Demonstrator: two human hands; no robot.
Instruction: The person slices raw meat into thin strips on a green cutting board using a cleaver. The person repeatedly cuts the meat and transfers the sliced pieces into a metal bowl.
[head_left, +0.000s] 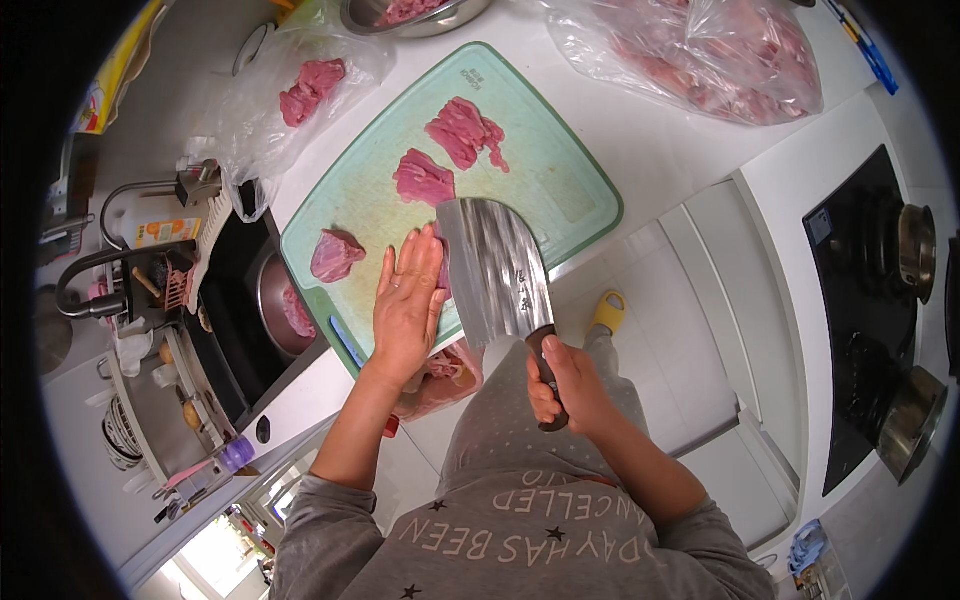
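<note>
My right hand (566, 386) grips the dark handle of a broad steel cleaver (499, 270). Its blade lies over the near right part of a green cutting board (577, 150), beside a strip of raw meat (444, 274). My left hand (409, 292) rests flat at that meat, fingers stretched out and mostly together; the hand and blade hide much of the piece. Two pieces of pink meat, one a cut slab (424, 177) and the other a sliced piece (466, 133), lie beyond the blade. Left of my hand sits a rounded chunk of meat (336, 255).
A plastic bag of meat (712, 67) lies at the back right, a metal bowl (420, 28) at the back. Another bag (251, 135) has meat on it. To the left is a black sink (240, 300) holding a basin (270, 300). A cooktop (855, 315) is at right.
</note>
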